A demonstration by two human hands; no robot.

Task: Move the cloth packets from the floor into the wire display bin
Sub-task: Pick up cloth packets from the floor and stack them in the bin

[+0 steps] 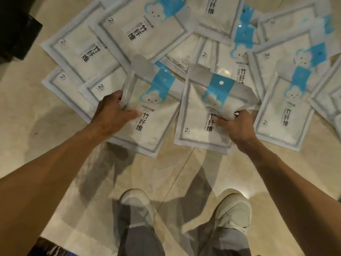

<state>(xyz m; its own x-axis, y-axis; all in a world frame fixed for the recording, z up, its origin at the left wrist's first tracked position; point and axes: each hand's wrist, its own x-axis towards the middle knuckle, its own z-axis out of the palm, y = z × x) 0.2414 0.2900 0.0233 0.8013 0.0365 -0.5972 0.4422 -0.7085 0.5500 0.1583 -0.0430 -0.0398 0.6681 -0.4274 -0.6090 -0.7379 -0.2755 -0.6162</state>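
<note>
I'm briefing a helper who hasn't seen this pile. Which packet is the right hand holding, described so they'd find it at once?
Start at the pale tiled floor and the spread of white cloth packets, then look just ahead of the right shoe. The right hand pinches the packet there by its right edge. Unlike its neighbours, its blue top band shows a clear white hang hole and its right corner is folded up.

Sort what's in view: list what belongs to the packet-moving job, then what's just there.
Job:
- left hand, gripping a packet
- right hand, gripping another packet
- loose packets on the floor

Just there:
- shoes
- dark object, top left
</note>
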